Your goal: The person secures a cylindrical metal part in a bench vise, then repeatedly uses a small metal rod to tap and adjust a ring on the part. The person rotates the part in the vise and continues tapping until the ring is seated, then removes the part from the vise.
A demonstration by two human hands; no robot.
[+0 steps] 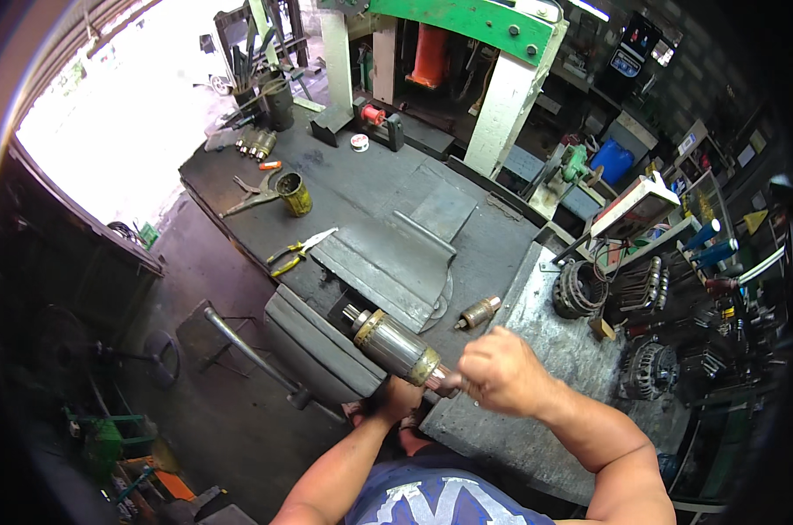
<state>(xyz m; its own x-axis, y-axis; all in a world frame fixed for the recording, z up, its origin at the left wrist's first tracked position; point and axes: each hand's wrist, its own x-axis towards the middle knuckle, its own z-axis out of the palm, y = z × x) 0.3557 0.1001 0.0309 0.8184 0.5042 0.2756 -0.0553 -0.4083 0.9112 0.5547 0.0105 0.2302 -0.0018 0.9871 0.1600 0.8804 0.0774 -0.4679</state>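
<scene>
A large motor armature, with dark windings, yellowish bands and a copper commutator, lies lengthwise between the grey jaw of a big bench vise and a curved grey metal piece. My right hand is closed in a fist beside the armature's commutator end, slightly blurred; anything inside it is hidden. Just below that same end is my left hand, against the vise jaw's near corner, its fingers mostly out of sight. A smaller armature rests on the bench beyond my right hand.
Yellow-handled pliers, a yellow tin can and locking pliers lie on the workbench. The vise handle juts out left. A green-and-white press frame stands behind. Stator rings sit on the right-hand bench.
</scene>
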